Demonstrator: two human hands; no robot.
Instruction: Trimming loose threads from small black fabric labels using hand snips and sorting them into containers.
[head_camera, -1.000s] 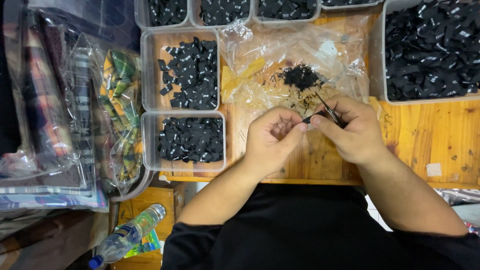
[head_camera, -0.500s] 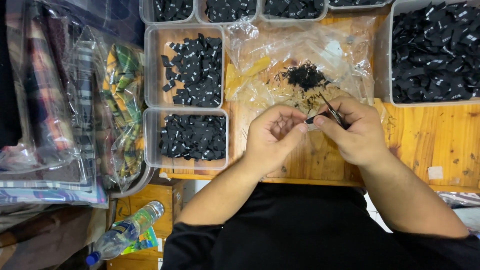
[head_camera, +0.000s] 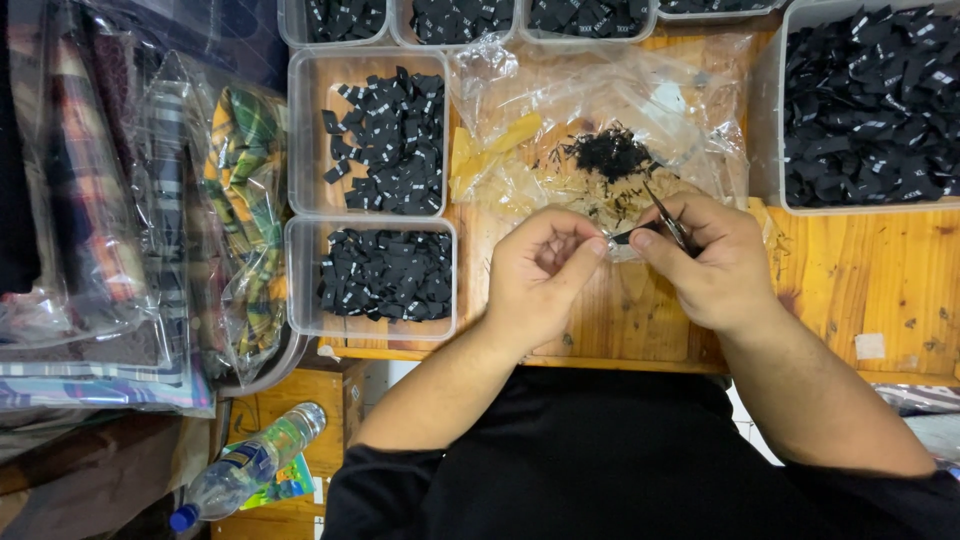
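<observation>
Hands: left hand (head_camera: 540, 275) and right hand (head_camera: 705, 262) meet at picture centre over the table (head_camera: 860, 290), fingertips touching a small tag (head_camera: 622, 237) between them.
Snips: in the right hand, what seems to be small snips (head_camera: 668, 218) point to 11 o'clock.
Bag: at 12 o'clock from the hands, an open bag (head_camera: 600, 130) lies on the table; a scrap pile (head_camera: 610, 155) sits in it.
Trays: near tray (head_camera: 375, 278) at 9 o'clock, second tray (head_camera: 375, 130) behind it, large tray (head_camera: 865, 105) at 2 o'clock.
Cloth: bagged cloth (head_camera: 235, 220) left of the trays.
Bottle: bottle (head_camera: 245, 465) at 8 o'clock, below the table edge.
</observation>
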